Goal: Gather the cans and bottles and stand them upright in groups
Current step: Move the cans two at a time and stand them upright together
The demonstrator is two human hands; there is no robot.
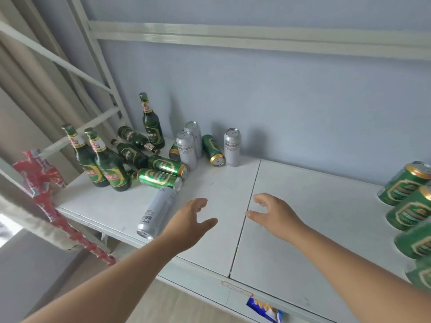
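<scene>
- Nothing is held. The left hand (pixel 191 220) and the right hand (pixel 272 215) are both spread wide, fingers loosely curved, over the shelf (pixel 314 229).
- The left hand is placed just right of the lying silver can (pixel 158 210); whether the can is touched cannot be told. The right hand is set further right, well apart from that can.
- The step in hand is judged to be the taking up of the lying silver can. It is best gripped round the middle of its body, tipped onto its base and set flat before it is released.
- Just beyond the lying silver can, two fallen green cans (pixel 159 178) are found close against its far end. The can is better lifted clear than dragged, or they may be set rolling.
- Further beyond it, three standing silver cans (pixel 186 150) are seen, with a tilted green can (pixel 212 149) between them. A group could be formed there.
- Left of the lying silver can, two upright bottles (pixel 108 162) are placed side by side, with fallen bottles (pixel 129 152) behind them.
- Far to its right, a row of green cans (pixel 405 183) is cut off by the frame edge, so their number cannot be told.
- Another green can (pixel 174 151) is largely hidden behind the standing silver cans. Whether any can is full is not shown.
</scene>
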